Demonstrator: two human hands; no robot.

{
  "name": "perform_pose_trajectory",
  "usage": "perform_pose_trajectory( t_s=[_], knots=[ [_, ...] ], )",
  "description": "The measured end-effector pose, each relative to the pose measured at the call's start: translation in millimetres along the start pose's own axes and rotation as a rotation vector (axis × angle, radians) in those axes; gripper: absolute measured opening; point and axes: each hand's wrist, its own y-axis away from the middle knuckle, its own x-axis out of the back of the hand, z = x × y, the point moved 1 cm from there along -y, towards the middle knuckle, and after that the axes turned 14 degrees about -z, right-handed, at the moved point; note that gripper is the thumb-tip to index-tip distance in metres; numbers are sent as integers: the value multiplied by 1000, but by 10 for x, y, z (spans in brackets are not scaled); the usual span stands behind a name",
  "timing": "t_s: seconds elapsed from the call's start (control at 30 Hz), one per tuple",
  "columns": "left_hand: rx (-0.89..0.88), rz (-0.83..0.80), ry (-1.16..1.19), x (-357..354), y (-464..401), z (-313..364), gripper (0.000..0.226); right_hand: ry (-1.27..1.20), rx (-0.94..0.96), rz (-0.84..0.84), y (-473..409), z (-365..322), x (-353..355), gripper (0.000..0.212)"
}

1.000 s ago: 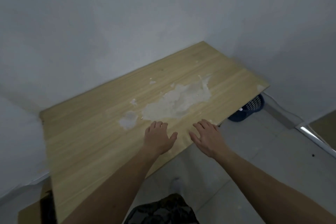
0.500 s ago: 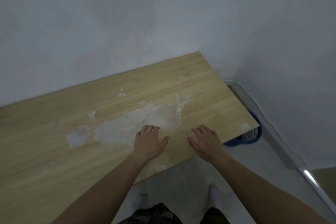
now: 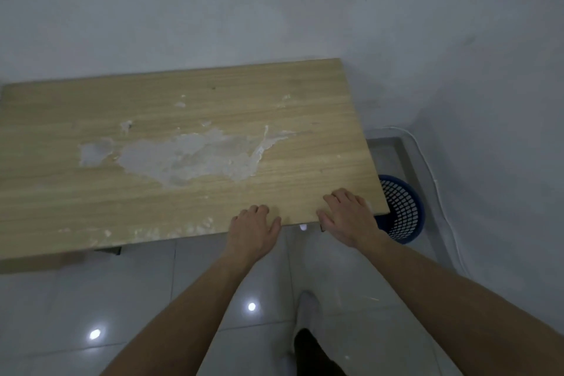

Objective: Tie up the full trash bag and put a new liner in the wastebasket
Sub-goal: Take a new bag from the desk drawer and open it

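A blue mesh wastebasket [image 3: 404, 210] stands on the floor at the table's right end, partly hidden under the tabletop; I see no bag or liner in it. My left hand [image 3: 254, 230] lies flat at the near edge of the wooden table [image 3: 91, 192], fingers apart, holding nothing. My right hand [image 3: 348, 217] rests palm down on the table's near right corner, also holding nothing, a short way left of the wastebasket.
The tabletop has a large worn, pale patch [image 3: 195, 156] in its middle. White walls close in behind and to the right. A white cable [image 3: 439, 192] runs along the right wall's base. Glossy grey floor tiles [image 3: 91, 314] lie below; my socked foot [image 3: 308, 308] stands there.
The view has swung right and down, bringing the wastebasket and floor into fuller sight. Both hands have slid toward the table's near right corner and stay flat and empty.
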Motion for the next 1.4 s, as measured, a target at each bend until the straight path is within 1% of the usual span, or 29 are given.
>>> perform_pose_trajectory(
  t_s=[0.1,0.17,0.27,0.33,0.43,0.5,0.6,0.67,0.73,0.87,1.03,1.4],
  knots=[
    [-32,21,188,-371,36,181,32,-34,-24,26,34,254,-137,56],
    [-2,20,302,-642,42,275,29,-58,-42,29,-17,457,-214,62],
    [66,-28,372,-1058,-76,362,28,3,-36,39,-223,748,-294,69],
    [120,-69,469,-1319,-223,406,34,57,-13,44,-386,865,-391,71],
    [189,-98,625,-1558,-485,478,57,103,-9,156,-500,953,-542,71],
    [205,-83,731,-1631,-690,520,61,112,12,214,-550,996,-617,70],
    [203,-50,868,-1701,-912,573,58,111,36,247,-576,1012,-649,70],
    [202,7,976,-1736,-948,606,57,108,37,258,-579,1020,-654,70],
    [190,31,1034,-1745,-957,620,50,109,38,257,-580,1020,-663,70],
    [172,-23,1175,-1726,-1011,636,36,118,34,260,-588,1014,-660,71],
    [169,-76,1272,-1773,-1055,602,33,122,24,261,-577,995,-662,71],
    [152,-118,1215,-1889,-890,609,37,139,5,266,-597,994,-680,70]
  ],
)
